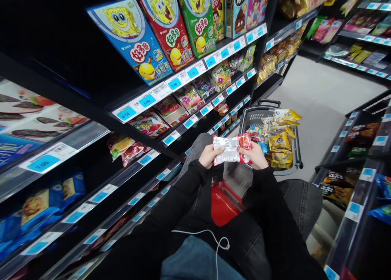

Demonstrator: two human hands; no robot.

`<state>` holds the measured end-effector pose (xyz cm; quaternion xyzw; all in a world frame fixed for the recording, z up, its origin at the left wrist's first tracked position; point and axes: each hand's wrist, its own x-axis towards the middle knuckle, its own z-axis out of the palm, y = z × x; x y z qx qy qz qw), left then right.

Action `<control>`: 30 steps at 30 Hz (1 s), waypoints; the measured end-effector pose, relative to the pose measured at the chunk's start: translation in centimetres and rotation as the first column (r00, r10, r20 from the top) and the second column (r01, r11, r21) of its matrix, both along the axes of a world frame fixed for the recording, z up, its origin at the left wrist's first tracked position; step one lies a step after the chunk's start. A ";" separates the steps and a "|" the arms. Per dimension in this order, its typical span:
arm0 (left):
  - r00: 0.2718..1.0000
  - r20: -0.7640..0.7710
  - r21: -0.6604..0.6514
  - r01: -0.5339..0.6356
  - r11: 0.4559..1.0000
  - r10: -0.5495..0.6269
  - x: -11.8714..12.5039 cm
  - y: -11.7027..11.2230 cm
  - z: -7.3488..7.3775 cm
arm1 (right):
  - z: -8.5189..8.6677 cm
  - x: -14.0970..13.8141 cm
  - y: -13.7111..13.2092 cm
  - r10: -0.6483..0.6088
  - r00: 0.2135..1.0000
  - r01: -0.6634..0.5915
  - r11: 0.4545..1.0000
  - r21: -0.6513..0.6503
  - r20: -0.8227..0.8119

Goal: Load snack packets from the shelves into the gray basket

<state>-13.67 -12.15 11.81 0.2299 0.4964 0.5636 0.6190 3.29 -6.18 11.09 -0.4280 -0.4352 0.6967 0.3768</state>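
Observation:
I hold a silver and red snack packet [231, 149] flat in front of me with both hands. My left hand [208, 156] grips its left end and my right hand [255, 156] grips its right end, fingers curled round the edges. Just beyond the packet stands a dark shopping basket [255, 114] piled with yellow and white snack bags [279, 135]. Both sleeves are black.
Store shelves with blue price tags run along my left, holding cartoon biscuit boxes [166, 29] and candy packets [171, 111]. More shelving [356, 166] stands on my right. A pale floor aisle [317, 105] opens ahead. A red object [224, 202] sits under my arms.

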 end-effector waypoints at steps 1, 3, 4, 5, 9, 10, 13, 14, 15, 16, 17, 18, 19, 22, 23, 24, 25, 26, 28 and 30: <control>1.000 0.017 -0.005 -0.010 1.000 0.010 0.0 0.0 0.0 | 0.0 0.0 0.0 -0.015 1.000 0.014 1.000 -0.019 -0.023; 0.998 0.058 -0.028 0.017 0.999 -0.016 0.1 0.0 0.2 | -0.1 0.0 -0.1 -0.022 0.998 0.019 0.999 -0.041 -0.055; 0.997 0.065 -0.039 0.047 0.998 -0.045 0.1 -0.1 0.3 | -0.2 0.0 -0.1 -0.015 0.998 0.013 0.999 -0.037 -0.061; 0.996 0.051 -0.049 0.072 0.996 -0.069 0.1 -0.2 0.4 | -0.2 0.0 -0.1 -0.004 0.998 0.003 1.000 -0.022 -0.058; 0.990 -0.112 -0.059 0.076 0.995 -0.082 0.1 -0.4 0.7 | -0.4 0.2 0.1 0.070 0.997 -0.072 0.994 0.084 0.029; 0.988 -0.134 -0.060 0.069 0.996 -0.077 0.1 -0.4 0.7 | -0.5 0.2 0.1 0.081 0.995 -0.086 0.991 0.105 0.055; 0.988 -0.132 -0.052 0.074 0.996 -0.081 0.2 -0.3 0.6 | -0.7 0.6 0.4 0.070 0.993 -0.084 0.985 0.148 0.099; 0.990 -0.112 -0.046 0.079 0.996 -0.083 0.2 -0.2 0.5 | -0.8 0.7 0.5 0.064 0.993 -0.079 0.985 0.155 0.100; 0.993 -0.081 -0.040 0.084 0.996 -0.087 0.2 -0.2 0.4 | -0.9 0.9 0.6 0.062 0.994 -0.076 0.985 0.157 0.092; 0.995 -0.039 -0.033 0.092 0.995 -0.093 0.2 -0.1 0.3 | -1.0 1.0 0.7 0.065 0.995 -0.076 0.986 0.151 0.075; 0.995 0.013 -0.020 0.096 0.995 -0.096 0.1 -0.1 0.1 | -1.1 1.2 0.8 0.068 0.997 -0.074 0.987 0.142 0.047; 0.993 0.072 -0.003 0.093 0.996 -0.093 0.0 -0.1 -0.1 | -1.1 1.4 0.9 0.066 0.998 -0.068 0.989 0.135 0.015; 0.986 0.138 0.016 0.095 0.995 -0.096 -0.2 -0.2 -0.2 | -1.2 1.5 1.0 0.056 0.998 -0.053 0.990 0.134 -0.019; 0.921 0.346 0.066 0.167 0.984 -0.179 -1.2 -0.4 -0.2 | -1.2 2.0 1.0 0.023 0.995 -0.004 0.983 0.186 -0.097; 0.884 0.403 0.074 0.229 0.971 -0.239 -1.4 -0.5 -0.1 | -1.2 2.1 0.9 0.028 0.994 -0.004 0.976 0.218 -0.109; 0.838 0.447 0.072 0.317 0.946 -0.315 -1.5 -0.7 0.0 | -1.0 2.2 0.9 0.057 0.992 -0.026 0.968 0.250 -0.114; 0.786 0.475 0.065 0.418 0.906 -0.396 -1.5 -0.9 0.0 | -0.8 2.3 0.8 0.111 0.987 -0.073 0.956 0.283 -0.119; 0.729 0.488 0.054 0.524 0.850 -0.480 -1.3 -1.2 0.0 | -0.5 2.5 0.7 0.187 0.974 -0.138 0.938 0.318 -0.126; 0.623 0.483 0.041 0.686 0.727 -0.615 -0.4 -1.6 -0.2 | 0.3 2.8 0.5 0.365 0.921 -0.283 0.869 0.407 -0.139; 0.591 0.436 0.033 0.743 0.668 -0.679 0.7 -2.0 -0.7 | 1.2 3.3 0.5 0.477 0.871 -0.371 0.796 0.479 -0.118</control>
